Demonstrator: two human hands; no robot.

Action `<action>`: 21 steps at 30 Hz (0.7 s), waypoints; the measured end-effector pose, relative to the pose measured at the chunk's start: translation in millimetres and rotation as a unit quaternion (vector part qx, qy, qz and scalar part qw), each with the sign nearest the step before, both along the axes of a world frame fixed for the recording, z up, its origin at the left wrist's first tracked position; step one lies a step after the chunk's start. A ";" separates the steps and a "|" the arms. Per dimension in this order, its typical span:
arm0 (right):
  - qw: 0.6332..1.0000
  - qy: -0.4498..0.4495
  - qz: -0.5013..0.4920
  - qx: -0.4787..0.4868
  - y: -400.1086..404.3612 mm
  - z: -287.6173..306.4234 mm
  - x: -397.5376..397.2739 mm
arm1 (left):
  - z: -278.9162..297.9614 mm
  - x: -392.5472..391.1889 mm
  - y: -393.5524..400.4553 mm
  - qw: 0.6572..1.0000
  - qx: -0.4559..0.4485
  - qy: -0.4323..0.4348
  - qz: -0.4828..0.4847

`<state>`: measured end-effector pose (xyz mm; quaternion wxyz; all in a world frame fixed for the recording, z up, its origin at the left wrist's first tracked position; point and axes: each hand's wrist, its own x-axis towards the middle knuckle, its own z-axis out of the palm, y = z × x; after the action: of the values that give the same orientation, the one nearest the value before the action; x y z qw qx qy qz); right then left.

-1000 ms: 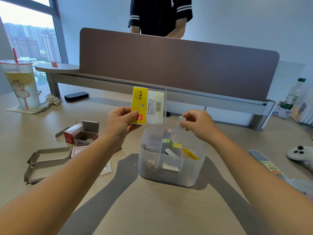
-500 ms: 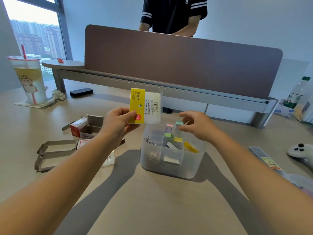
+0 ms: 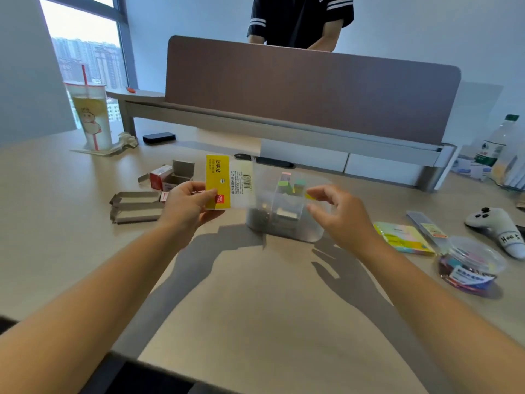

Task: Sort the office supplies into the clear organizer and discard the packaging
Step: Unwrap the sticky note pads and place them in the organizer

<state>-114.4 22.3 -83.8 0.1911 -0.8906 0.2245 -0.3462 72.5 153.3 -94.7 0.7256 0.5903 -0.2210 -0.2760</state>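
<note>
My left hand (image 3: 187,204) pinches a yellow and clear plastic package (image 3: 227,182) and holds it upright over the desk, just left of the clear organizer (image 3: 284,223). The organizer stands at the desk's middle and holds coloured sticky tabs, clips and small boxes in its compartments. My right hand (image 3: 341,214) hovers at the organizer's right side with relaxed, slightly curled fingers and holds nothing. The view is blurred by motion.
Opened cardboard boxes (image 3: 136,206) and a red box (image 3: 160,176) lie to the left. A sticky note pack (image 3: 403,237), a clear tub of coloured clips (image 3: 468,265), a flat pack (image 3: 426,226) and a white controller (image 3: 497,226) lie right. A drink cup (image 3: 91,118) stands far left.
My right hand has let go of the sticky tabs in the organizer and drawn back to the right, empty. The view has tilted, bringing the items on the right into sight.
</note>
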 end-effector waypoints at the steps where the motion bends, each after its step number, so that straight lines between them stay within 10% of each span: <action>1: 1.000 0.011 0.008 -0.011 8.5 -5.2 -1.4 | -4.5 -1.6 6.4 1.000 0.014 -0.006 0.007; 10: 0.970 0.238 0.037 0.007 31.7 -57.5 17.9 | -42.6 11.5 45.2 0.957 0.215 -0.171 0.091; 15: 0.970 0.241 0.026 -0.029 32.4 -63.1 21.9 | -47.1 9.4 53.4 0.822 0.302 -0.451 0.170; 21: 0.971 0.236 0.025 -0.033 32.1 -64.8 21.2 | -50.6 1.3 54.3 0.660 0.459 -0.593 -0.028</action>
<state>-93.2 54.4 -148.6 0.1121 -0.9583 0.2290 -0.1288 73.8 207.6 -145.3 0.0692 0.8807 -0.4664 0.0461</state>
